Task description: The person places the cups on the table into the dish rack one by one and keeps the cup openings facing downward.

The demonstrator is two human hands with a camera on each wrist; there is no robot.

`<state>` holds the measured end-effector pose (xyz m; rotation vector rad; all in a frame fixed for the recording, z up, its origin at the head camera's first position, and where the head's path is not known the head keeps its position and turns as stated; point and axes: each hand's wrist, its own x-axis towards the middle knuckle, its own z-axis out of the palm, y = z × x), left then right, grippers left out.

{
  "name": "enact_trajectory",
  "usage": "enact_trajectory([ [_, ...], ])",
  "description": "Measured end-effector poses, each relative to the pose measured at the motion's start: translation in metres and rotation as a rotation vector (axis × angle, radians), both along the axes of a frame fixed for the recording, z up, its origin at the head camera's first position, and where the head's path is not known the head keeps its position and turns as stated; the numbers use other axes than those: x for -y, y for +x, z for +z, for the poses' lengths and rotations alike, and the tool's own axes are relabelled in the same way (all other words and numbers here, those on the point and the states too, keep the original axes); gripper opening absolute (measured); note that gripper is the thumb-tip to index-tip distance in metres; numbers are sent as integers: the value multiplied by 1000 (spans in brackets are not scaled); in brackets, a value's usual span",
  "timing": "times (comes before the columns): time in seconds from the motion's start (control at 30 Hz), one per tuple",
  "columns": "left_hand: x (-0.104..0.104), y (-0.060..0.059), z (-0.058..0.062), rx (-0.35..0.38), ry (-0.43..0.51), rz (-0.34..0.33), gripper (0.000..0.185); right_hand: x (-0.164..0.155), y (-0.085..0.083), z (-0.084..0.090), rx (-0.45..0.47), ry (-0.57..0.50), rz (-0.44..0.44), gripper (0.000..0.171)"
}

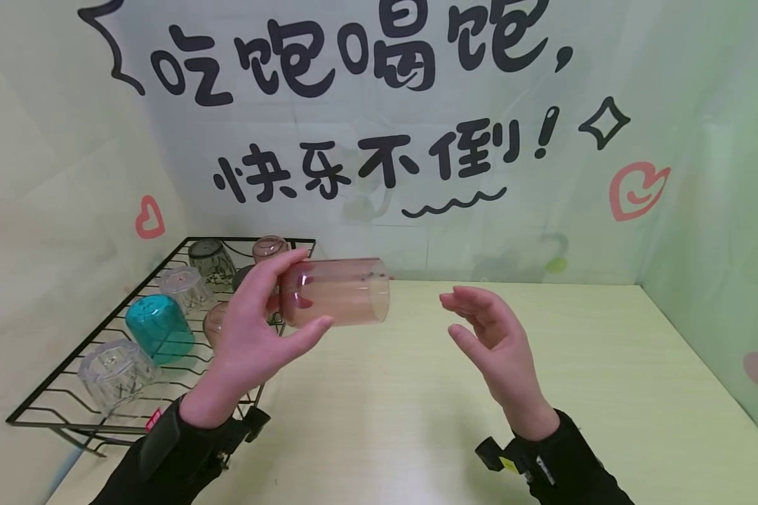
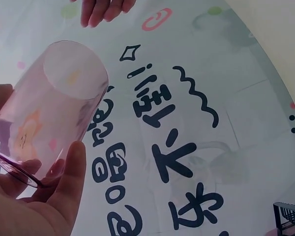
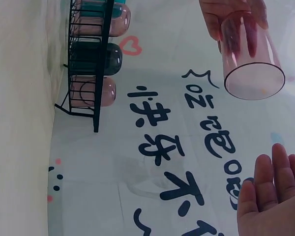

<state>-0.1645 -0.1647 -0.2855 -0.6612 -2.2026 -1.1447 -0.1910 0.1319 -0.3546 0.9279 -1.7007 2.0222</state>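
Note:
A clear pink drinking glass (image 1: 344,291) lies sideways in the air above the table, its mouth toward the right. My left hand (image 1: 253,330) grips it round the base end, thumb below and fingers above. The left wrist view shows the glass (image 2: 54,93) tilted, with the fingers (image 2: 71,177) wrapped about its lower end. To the right of the mouth, apart from it, my right hand (image 1: 495,344) is raised with fingers loosely bent and nothing in it. In the right wrist view the right hand's fingers (image 3: 275,177) are below the glass (image 3: 253,64).
A black wire rack (image 1: 82,425) stands at the left with several upturned glasses, among them a blue glass (image 1: 159,328), a clear glass (image 1: 118,372) and a dark grey glass (image 1: 212,263). The pale table (image 1: 417,421) meets a printed backdrop (image 1: 366,231) behind.

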Motion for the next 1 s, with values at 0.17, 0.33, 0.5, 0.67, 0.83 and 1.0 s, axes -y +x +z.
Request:
enact_trajectory([
  [0.17,4,2,3,20,-14,16,77,-5,-1,0,23,63,-32,45],
  [0.33,11,4,5,21,-70,78,76,-10,-5,-2,11,132,-36,46],
  [0.5,18,6,7,26,-107,117,74,-17,-10,-3,21,211,-54,47],
  [0.67,24,7,8,48,-119,133,75,-24,-13,-3,29,272,-75,48],
  [0.83,30,10,9,48,-126,144,76,-29,-15,-6,26,321,-97,49],
  [1.0,36,13,11,58,-157,181,77,-33,-17,-8,21,354,-111,49],
])
